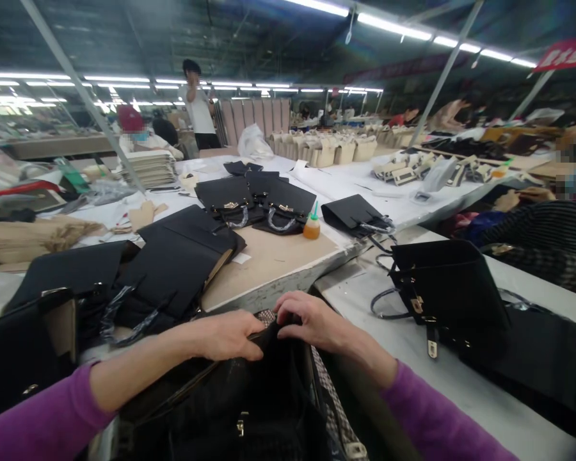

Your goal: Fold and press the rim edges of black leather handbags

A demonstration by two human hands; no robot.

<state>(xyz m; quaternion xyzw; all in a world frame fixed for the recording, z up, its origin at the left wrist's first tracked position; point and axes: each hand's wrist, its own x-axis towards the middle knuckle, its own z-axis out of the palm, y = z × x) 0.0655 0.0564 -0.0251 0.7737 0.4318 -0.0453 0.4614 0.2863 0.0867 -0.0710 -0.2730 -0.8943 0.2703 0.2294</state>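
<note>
A black handbag (216, 403) lies open in front of me, close to my body, with a small gold-coloured metal fitting on it. My left hand (228, 336) pinches the bag's far edge between thumb and fingers. Just to the right, my right hand (312, 320) is bent over the same edge, thumb and fingertips closed on it. What lies under the fingertips is partly hidden. A checked strap (333, 397) with a metal end runs down the right side of the bag.
Black handbags (168, 256) lie piled on the left, with more (448, 282) on the white table to the right. A bottle of amber liquid (312, 225) with a green nozzle stands on the brown board (264, 262). Cream bag parts (326, 148) and co-workers (199, 109) are farther back.
</note>
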